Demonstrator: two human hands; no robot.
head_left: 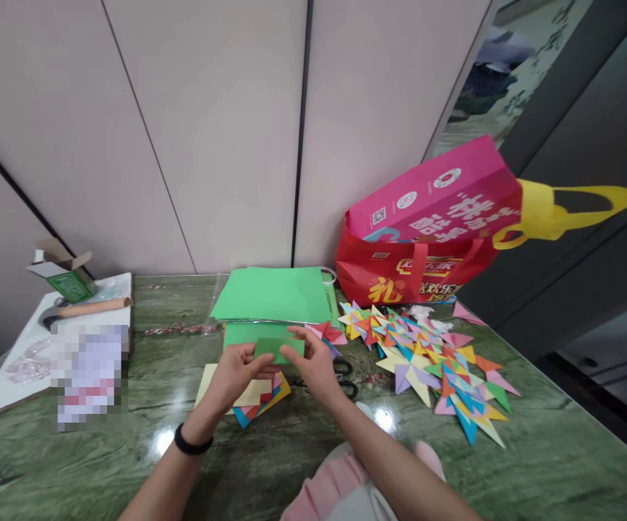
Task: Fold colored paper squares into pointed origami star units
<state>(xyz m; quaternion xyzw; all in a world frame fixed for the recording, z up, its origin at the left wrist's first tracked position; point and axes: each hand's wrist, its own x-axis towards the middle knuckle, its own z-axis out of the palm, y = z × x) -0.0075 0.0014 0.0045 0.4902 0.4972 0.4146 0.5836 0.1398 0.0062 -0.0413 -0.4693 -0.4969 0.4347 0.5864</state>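
Observation:
Both hands hold one small folded green paper (278,346) just above the green marble table (552,463). My left hand (237,369), with a black band on its wrist, pinches the paper's left end. My right hand (313,365) pinches its right end from the top edge. Under the hands lies a small stack of coloured paper squares (262,405) with a pale yellow sheet on top. Behind it sit more green sheets (273,295). Black scissors (346,378) lie just right of my right hand, partly hidden by it.
Several folded paper stars in many colours (432,362) spread across the table's right half. A red and pink shopping bag (427,231) with yellow handles stands at the back right. At the left lie a white board (14,369), a small open green box (66,278) and a wooden-handled tool (88,308).

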